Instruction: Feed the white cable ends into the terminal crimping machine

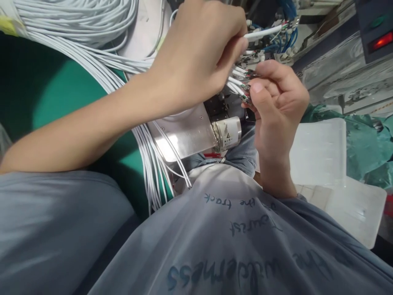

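My left hand [205,49] reaches in from the left, back upward, its fingers curled round a white cable [265,32] whose stripped end points right. Below that, more short cable ends [236,84] come out from under the hand, showing small coloured wires and dark tips. My right hand [276,96] has thumb and fingers pinched together on those cable ends. The left palm side is hidden, so how many cables it grips I cannot tell. Under the wrists a metal plate [187,133] carries a clear-taped part [227,132] with a printed label.
A thick coil of white cables [76,20] lies at upper left, its strands running over a green surface [58,90]. Blue cables [287,37] bunch at upper right. A translucent plastic box [317,151], green plastic sheeting [365,143] and a red-lit switch [381,41] are on the right.
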Motion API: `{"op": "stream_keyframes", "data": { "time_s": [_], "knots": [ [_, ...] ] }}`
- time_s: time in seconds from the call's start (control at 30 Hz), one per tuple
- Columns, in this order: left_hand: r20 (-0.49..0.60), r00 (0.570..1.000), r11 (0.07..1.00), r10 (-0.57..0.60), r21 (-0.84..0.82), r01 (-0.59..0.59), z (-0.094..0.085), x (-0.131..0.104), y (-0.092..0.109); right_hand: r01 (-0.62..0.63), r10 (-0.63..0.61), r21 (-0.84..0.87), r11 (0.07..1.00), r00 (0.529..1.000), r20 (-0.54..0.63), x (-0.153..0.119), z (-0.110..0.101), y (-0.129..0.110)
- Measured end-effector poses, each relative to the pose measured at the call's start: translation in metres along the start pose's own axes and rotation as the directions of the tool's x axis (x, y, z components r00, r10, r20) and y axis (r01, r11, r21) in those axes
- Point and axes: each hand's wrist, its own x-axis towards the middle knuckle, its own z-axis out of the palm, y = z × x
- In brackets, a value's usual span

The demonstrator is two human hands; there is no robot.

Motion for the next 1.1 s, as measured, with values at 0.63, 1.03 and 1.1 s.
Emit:
{"op": "stream_keyframes", "data": {
  "time_s": [0.63,1.03,1.1],
  "knots": [
    [-0.074,0.997,1.000,-0.017,0.001,0.017,-0.003,0.000,-0.002,-0.012,0.015,0.101,0.995,1.000,-0.023,0.005,-0.005,-0.007],
    [-0.111,0.994,1.000,-0.011,-0.023,0.009,-0.002,0.001,-0.006,-0.015,0.016,-0.020,1.000,1.000,0.022,-0.002,-0.001,-0.002],
    [-0.109,0.994,1.000,-0.015,-0.018,0.013,-0.002,0.001,-0.005,0.000,0.000,-0.005,1.000,1.000,0.002,-0.003,0.002,-0.002]
  ]
}}
